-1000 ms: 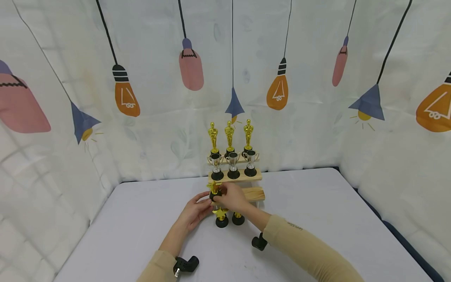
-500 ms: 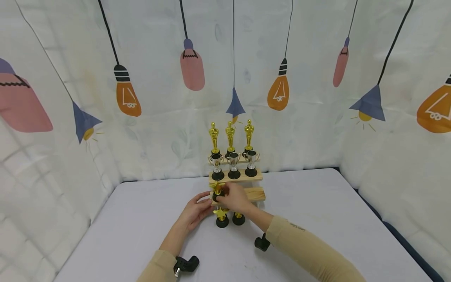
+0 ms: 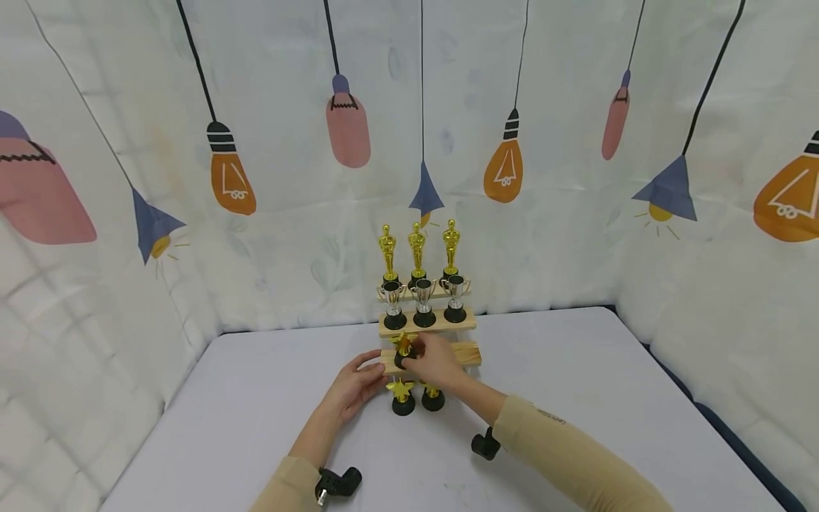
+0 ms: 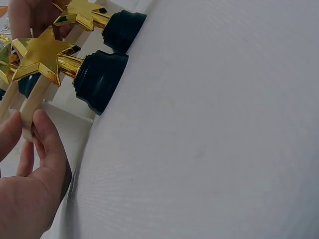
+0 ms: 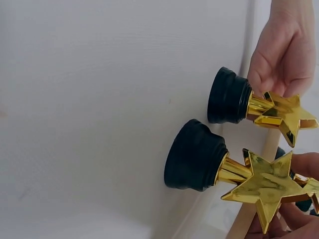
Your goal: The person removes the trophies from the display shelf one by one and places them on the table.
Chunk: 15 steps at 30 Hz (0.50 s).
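Note:
My right hand (image 3: 437, 361) pinches a gold star trophy (image 3: 403, 348) by its black base, over the left part of the lowest wooden shelf board (image 3: 468, 353). With thumb and fingers, my left hand (image 4: 37, 184) grips the left end of that same board. Two more star trophies stand upright on the table in front of the rack: a left one (image 3: 402, 398) and a right one (image 3: 433, 398). In the right wrist view my fingers (image 5: 305, 164) are partly hidden behind the nearer star.
Three silver cups (image 3: 424, 299) stand on the middle shelf. Gold figure statuettes (image 3: 417, 249) line the top shelf behind them. A white cloth covers the table (image 3: 256, 398), and a printed fabric wall (image 3: 288, 249) hangs at the back.
The star trophy in my right hand has moved to the right along the lowest board, away from its left end. My left hand has stayed at that end.

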Each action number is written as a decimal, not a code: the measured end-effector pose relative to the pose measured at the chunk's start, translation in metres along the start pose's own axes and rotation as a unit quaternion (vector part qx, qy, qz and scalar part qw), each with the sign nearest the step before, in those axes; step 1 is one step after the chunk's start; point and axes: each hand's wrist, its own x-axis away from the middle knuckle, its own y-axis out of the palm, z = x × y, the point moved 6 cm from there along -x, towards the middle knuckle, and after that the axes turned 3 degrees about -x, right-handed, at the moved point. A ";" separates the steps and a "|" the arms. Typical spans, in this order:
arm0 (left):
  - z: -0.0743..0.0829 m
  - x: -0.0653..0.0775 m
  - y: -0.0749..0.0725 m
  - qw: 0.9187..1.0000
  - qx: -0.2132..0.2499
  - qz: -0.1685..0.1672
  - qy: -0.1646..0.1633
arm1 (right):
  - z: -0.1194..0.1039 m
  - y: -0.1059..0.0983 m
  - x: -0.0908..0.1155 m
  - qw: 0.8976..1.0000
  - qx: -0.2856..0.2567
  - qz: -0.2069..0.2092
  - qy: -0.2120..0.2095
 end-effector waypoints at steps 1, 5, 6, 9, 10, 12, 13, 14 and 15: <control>0.000 0.000 0.000 1.000 -0.001 0.000 0.001 | 0.001 0.000 0.001 1.000 -0.002 -0.001 0.004; -0.001 0.001 0.000 1.000 0.001 0.005 0.000 | 0.004 -0.004 0.003 1.000 -0.008 -0.001 0.011; -0.001 0.000 0.000 1.000 0.001 0.006 0.001 | 0.005 -0.006 0.004 1.000 -0.007 0.000 0.012; -0.001 0.000 -0.001 1.000 0.003 0.011 -0.001 | 0.006 -0.009 0.004 1.000 -0.003 0.003 0.013; -0.001 0.000 -0.001 1.000 0.001 0.012 0.000 | 0.006 -0.010 0.004 1.000 -0.001 0.003 0.011; 0.000 0.000 0.000 1.000 -0.002 0.011 0.001 | 0.006 -0.011 0.004 1.000 0.002 0.002 0.009; 0.000 0.000 0.000 1.000 -0.004 0.011 0.001 | 0.006 -0.011 0.004 1.000 0.002 0.001 0.010; 0.000 0.000 0.000 1.000 -0.005 0.011 0.001 | 0.006 -0.011 0.004 1.000 0.003 0.001 0.009; 0.000 0.000 0.000 1.000 -0.006 0.010 0.000 | 0.006 -0.010 0.004 1.000 0.003 0.001 0.009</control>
